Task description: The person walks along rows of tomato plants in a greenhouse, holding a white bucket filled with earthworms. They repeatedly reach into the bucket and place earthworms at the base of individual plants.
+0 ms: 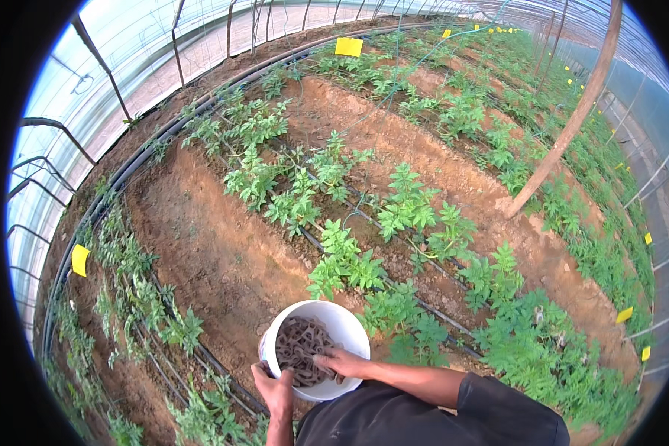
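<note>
Close against my body is a white plastic bucket (355,333), its mouth tipped up towards me. Many brown, loop-like pieces (304,343), perhaps plant clips, fill part of it. My left hand (273,387) grips the bucket's near left rim, with the thumb over the edge. Inside the bucket, my right hand (343,363) touches the pile with its fingertips. Whether its fingers are closed on a piece is too small to make out. Leafy young plants, probably tomatoes (345,265), grow just beyond the bucket.
Black drip hoses (446,320) run along the planted rows. A bare soil furrow (217,240) lies ahead on the left. A slanted wooden post (568,122) stands to the right. Yellow cards (348,47) hang above the plants, and thin strings dangle. Plastic greenhouse film (139,39) encloses the rows.
</note>
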`<state>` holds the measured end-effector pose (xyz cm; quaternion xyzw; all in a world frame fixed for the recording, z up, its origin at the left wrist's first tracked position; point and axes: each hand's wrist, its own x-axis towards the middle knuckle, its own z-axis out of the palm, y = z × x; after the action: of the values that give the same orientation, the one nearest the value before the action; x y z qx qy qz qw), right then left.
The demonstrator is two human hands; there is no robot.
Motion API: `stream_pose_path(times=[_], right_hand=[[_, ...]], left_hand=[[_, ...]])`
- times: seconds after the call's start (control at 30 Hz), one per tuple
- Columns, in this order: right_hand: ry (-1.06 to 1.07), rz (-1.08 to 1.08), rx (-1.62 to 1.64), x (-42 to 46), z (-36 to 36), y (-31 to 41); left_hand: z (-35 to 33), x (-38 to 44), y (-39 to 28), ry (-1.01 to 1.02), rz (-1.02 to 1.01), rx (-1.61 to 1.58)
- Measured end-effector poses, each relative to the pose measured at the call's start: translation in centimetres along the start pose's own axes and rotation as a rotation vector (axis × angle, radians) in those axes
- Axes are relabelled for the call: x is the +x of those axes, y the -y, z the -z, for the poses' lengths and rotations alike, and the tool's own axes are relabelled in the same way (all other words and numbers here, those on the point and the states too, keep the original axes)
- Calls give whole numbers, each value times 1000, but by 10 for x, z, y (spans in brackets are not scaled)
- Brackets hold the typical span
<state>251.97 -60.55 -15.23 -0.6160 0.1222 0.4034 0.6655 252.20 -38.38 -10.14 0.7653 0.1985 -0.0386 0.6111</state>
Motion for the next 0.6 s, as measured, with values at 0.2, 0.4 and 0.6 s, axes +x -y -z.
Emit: stream_pose_path(times=[0.2,0.4,0.6], right_hand=[[126,55,693,50,34,58],[54,328,704,60,90,164],[-848,867,-61,112,195,273]], left_hand=[[-4,75,-31,28,115,-11],[-9,127,-45,62,63,148],[-6,177,-49,96,65,154]])
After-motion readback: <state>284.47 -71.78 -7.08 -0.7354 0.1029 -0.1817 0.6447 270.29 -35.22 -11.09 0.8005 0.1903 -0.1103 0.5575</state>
